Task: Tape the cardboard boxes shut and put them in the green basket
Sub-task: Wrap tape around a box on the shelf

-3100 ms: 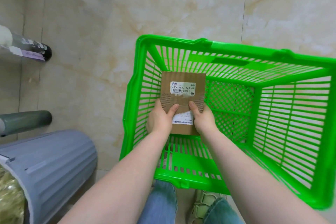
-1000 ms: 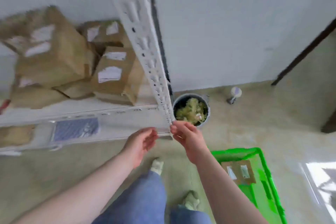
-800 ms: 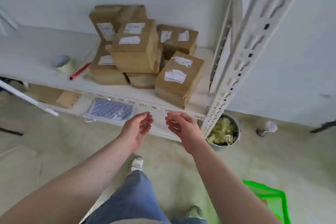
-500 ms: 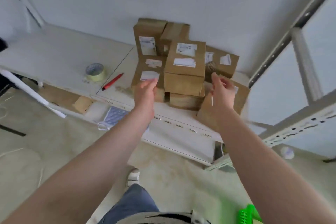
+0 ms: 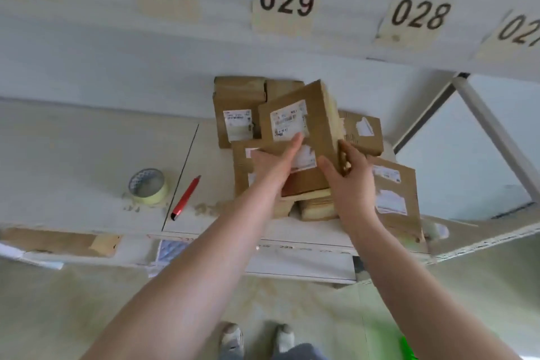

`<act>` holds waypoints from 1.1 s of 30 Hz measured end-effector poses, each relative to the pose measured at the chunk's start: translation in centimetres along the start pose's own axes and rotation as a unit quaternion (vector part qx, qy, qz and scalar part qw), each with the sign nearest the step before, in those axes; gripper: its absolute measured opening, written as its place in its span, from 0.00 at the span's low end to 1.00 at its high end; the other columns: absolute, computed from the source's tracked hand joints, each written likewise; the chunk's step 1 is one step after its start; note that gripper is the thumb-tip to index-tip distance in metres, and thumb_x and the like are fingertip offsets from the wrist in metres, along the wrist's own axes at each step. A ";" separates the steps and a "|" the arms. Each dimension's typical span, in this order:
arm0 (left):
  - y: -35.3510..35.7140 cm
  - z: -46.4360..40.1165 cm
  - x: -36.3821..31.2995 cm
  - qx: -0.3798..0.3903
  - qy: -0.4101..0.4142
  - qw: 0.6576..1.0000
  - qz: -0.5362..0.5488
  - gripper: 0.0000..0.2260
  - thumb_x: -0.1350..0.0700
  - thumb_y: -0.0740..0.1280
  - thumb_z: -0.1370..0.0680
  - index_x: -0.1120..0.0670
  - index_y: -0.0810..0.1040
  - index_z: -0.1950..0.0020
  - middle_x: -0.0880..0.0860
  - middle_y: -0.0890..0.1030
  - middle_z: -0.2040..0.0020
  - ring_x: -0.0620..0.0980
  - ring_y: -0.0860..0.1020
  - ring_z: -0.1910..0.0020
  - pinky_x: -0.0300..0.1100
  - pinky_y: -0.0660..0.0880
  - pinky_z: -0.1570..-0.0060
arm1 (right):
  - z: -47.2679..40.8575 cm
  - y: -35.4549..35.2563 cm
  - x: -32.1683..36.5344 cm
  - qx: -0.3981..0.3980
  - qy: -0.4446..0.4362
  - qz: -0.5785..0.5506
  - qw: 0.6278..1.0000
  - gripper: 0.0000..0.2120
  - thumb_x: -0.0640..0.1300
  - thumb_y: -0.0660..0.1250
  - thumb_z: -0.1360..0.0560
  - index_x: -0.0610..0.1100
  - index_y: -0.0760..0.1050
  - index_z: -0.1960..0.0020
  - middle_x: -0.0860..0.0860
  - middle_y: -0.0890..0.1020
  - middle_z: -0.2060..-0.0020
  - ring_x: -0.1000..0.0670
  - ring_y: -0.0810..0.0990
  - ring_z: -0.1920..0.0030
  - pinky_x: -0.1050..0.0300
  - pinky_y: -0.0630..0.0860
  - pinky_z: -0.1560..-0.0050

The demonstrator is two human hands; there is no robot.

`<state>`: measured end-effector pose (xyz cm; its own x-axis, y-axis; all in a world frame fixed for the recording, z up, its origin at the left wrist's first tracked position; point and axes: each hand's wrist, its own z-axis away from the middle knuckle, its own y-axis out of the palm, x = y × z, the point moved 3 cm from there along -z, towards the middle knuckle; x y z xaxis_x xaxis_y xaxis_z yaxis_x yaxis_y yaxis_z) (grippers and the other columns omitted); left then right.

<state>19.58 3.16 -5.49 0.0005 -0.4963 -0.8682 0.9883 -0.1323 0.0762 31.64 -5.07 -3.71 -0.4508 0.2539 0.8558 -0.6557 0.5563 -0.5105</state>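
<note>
A pile of several brown cardboard boxes [image 5: 238, 108] with white labels sits on a white shelf [image 5: 87, 155]. Both hands hold the top box [image 5: 315, 114], tilted up off the pile. My left hand [image 5: 273, 165] lies against its labelled face with the fingers extended. My right hand [image 5: 347, 175] grips its right edge, thumb on the front and fingers behind. A roll of tape [image 5: 147, 185] stands on the shelf to the left. Only a sliver of the green basket [image 5: 407, 349] shows at the bottom right.
A red pen-like tool [image 5: 186, 198] lies between the tape and the boxes. Number tags 030, 029, 028 hang on the shelf beam above [image 5: 286, 3]. A metal upright [image 5: 493, 137] stands at the right. My feet [image 5: 257, 339] are on the tiled floor below.
A box went into the green basket, then I turned to the shelf. Both hands reached the pile and have lifted the top box, tilting it up.
</note>
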 end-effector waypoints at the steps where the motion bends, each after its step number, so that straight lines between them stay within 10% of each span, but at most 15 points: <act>1: -1.9 -0.6 0.1 -0.016 0.026 0.999 0.029 0.38 0.33 0.74 0.35 0.52 0.73 0.31 0.53 0.80 0.37 0.51 0.80 0.41 0.49 0.76 0.38 | 0.9 0.8 1.3 0.007 -0.041 0.016 0.999 0.28 0.62 0.65 0.26 0.51 0.71 0.30 0.55 0.76 0.40 0.53 0.74 0.40 0.53 0.72 0.41; 3: -6.0 -1.2 0.7 -0.019 0.012 0.999 0.039 0.28 0.33 0.71 0.32 0.51 0.78 0.40 0.52 0.84 0.46 0.51 0.83 0.49 0.49 0.80 0.45 | 1.3 2.2 3.6 0.020 -0.088 -0.018 0.996 0.25 0.64 0.62 0.25 0.52 0.75 0.34 0.56 0.77 0.42 0.53 0.74 0.41 0.51 0.72 0.41; 6: -11.3 -1.2 1.7 -0.005 -0.062 0.994 0.085 0.40 0.26 0.68 0.40 0.51 0.77 0.38 0.54 0.84 0.46 0.55 0.84 0.48 0.54 0.79 0.44 | -0.4 4.4 5.6 0.089 -0.010 -0.045 0.995 0.30 0.62 0.69 0.28 0.53 0.68 0.30 0.55 0.76 0.39 0.51 0.71 0.38 0.48 0.72 0.39; 11: -16.6 0.4 0.2 -0.031 -0.046 0.989 0.135 0.40 0.27 0.64 0.35 0.52 0.74 0.31 0.56 0.81 0.38 0.57 0.80 0.40 0.55 0.76 0.40 | -0.1 11.2 7.7 0.364 0.206 -0.287 0.862 0.22 0.57 0.73 0.29 0.49 0.77 0.39 0.51 0.86 0.51 0.49 0.85 0.50 0.51 0.82 0.52; 14: -20.0 0.8 -1.5 -0.102 -0.010 0.994 0.032 0.33 0.31 0.58 0.24 0.56 0.77 0.34 0.57 0.80 0.38 0.53 0.79 0.44 0.46 0.76 0.48 | 0.5 13.9 8.9 0.350 0.175 -0.283 0.876 0.17 0.58 0.70 0.27 0.51 0.79 0.42 0.51 0.86 0.52 0.49 0.85 0.51 0.49 0.81 0.48; 20: -25.4 1.3 -3.8 0.049 -0.001 0.995 0.083 0.37 0.22 0.65 0.40 0.48 0.84 0.44 0.55 0.85 0.46 0.54 0.84 0.48 0.51 0.81 0.54 | 4.1 18.5 13.8 0.391 -0.002 -0.187 0.901 0.14 0.61 0.60 0.21 0.59 0.69 0.38 0.61 0.80 0.51 0.68 0.80 0.57 0.73 0.76 0.60; 25: -35.0 -1.7 -2.8 0.040 -0.034 0.978 0.204 0.22 0.37 0.71 0.32 0.52 0.86 0.47 0.56 0.84 0.45 0.56 0.84 0.49 0.51 0.81 0.59 | 5.2 24.4 17.0 0.319 -0.088 -0.091 0.939 0.31 0.64 0.61 0.24 0.55 0.62 0.24 0.49 0.69 0.34 0.49 0.68 0.32 0.46 0.65 0.29; 29: -43.6 -4.3 -2.0 0.111 -0.047 0.955 0.270 0.35 0.35 0.75 0.37 0.50 0.79 0.34 0.57 0.78 0.34 0.59 0.79 0.38 0.57 0.79 0.48 | 6.0 32.1 18.5 0.348 0.082 -0.116 0.927 0.39 0.63 0.70 0.30 0.53 0.60 0.24 0.52 0.71 0.35 0.48 0.73 0.37 0.47 0.71 0.36; 33: -50.2 -7.6 -2.0 0.109 -0.083 0.975 0.177 0.33 0.30 0.67 0.32 0.49 0.79 0.34 0.56 0.80 0.37 0.56 0.79 0.38 0.52 0.80 0.49 | 9.0 39.9 18.6 0.384 0.238 -0.246 0.857 0.24 0.60 0.71 0.28 0.45 0.74 0.41 0.47 0.81 0.44 0.45 0.80 0.44 0.45 0.77 0.40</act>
<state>-28.89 17.32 -11.31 0.2921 -0.6741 -0.6784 0.8749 -0.0982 0.4742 -8.37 14.73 -8.94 0.1734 0.5337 0.8277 -0.9835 0.0491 0.1743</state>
